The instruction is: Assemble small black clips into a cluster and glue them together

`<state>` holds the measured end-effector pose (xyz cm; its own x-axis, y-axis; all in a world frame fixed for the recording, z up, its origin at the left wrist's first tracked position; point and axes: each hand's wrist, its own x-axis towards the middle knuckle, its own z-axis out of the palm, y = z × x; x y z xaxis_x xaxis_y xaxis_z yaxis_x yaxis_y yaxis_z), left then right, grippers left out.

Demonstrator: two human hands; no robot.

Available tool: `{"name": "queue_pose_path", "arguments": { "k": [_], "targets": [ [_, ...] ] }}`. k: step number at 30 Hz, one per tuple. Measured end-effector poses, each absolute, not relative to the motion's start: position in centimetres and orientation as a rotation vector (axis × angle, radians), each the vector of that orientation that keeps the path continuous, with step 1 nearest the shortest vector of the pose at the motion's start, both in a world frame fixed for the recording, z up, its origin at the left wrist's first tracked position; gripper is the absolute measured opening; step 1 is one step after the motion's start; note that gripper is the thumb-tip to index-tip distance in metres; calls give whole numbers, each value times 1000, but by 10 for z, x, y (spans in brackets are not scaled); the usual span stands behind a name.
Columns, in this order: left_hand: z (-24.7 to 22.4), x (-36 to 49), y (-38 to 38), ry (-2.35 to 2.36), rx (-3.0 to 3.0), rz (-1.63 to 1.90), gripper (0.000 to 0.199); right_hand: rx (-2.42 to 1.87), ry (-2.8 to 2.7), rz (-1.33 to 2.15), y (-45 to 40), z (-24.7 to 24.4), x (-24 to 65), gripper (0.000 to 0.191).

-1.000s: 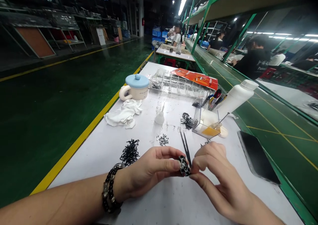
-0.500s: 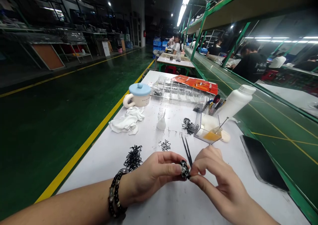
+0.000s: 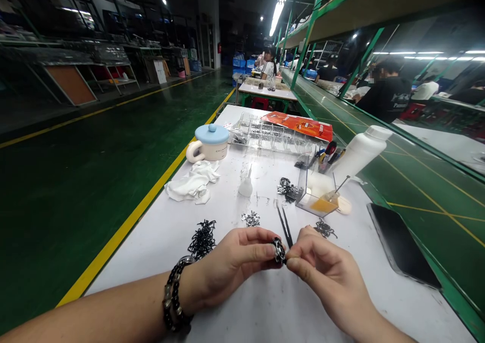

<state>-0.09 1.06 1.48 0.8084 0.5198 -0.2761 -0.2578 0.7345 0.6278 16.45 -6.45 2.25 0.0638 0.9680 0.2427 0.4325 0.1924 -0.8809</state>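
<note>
Between the thumb and fingers of my left hand is a small rounded black-and-silver openwork piece. My right hand is closed in a pinch at the lower right edge of that piece; whether a tiny part sits between its fingertips is hidden. Black tweezers lie on the table just beyond both hands. A pile of thin black curved parts is beside my left wrist, and small silver pieces lie ahead of it. More dark curved parts rest behind my right hand.
On the white table stand a small dropper bottle, a lidded mug, a crumpled white cloth and a clear box. A compartment tray is at the back. A phone lies at the right edge.
My right hand has shifted slightly down and its fingers have curled in, uncovering dark parts behind it. The held piece has turned a little and moved slightly left with my left hand.
</note>
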Motion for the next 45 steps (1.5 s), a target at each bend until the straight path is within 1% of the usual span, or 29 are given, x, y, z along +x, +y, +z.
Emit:
{"name": "queue_pose_path", "arguments": {
  "k": [2, 5, 9, 15, 25, 29, 36, 40, 45],
  "targets": [
    [15, 0, 11, 463, 606, 454, 24, -1362, -1493, 670, -65, 19, 163, 17],
    [15, 0, 11, 440, 602, 461, 23, -1295, -1517, 555, -66, 14, 161, 4],
    [15, -1, 9, 405, 578, 456, 23, -1238, -1590, 416, -69, 14, 160, 11],
    [14, -1, 9, 397, 550, 431, 24, -1213, -1634, 349, -68, 17, 158, 13],
    [12, -1, 8, 393, 602, 438, 24, -1237, -1680, 556, -69, 17, 163, 6],
    [12, 0, 8, 410, 594, 446, 22, -1290, -1703, 634, -70, 20, 165, 10],
    [12, -1, 10, 431, 626, 451, 25, -1339, -1600, 921, -71, 25, 166, 19],
    [12, -2, 9, 438, 627, 457, 25, -1348, -1545, 970, -70, 24, 165, 21],
    [11, -1, 9, 435, 611, 457, 25, -1359, -1479, 949, -69, 21, 166, 18]
  ]
}}
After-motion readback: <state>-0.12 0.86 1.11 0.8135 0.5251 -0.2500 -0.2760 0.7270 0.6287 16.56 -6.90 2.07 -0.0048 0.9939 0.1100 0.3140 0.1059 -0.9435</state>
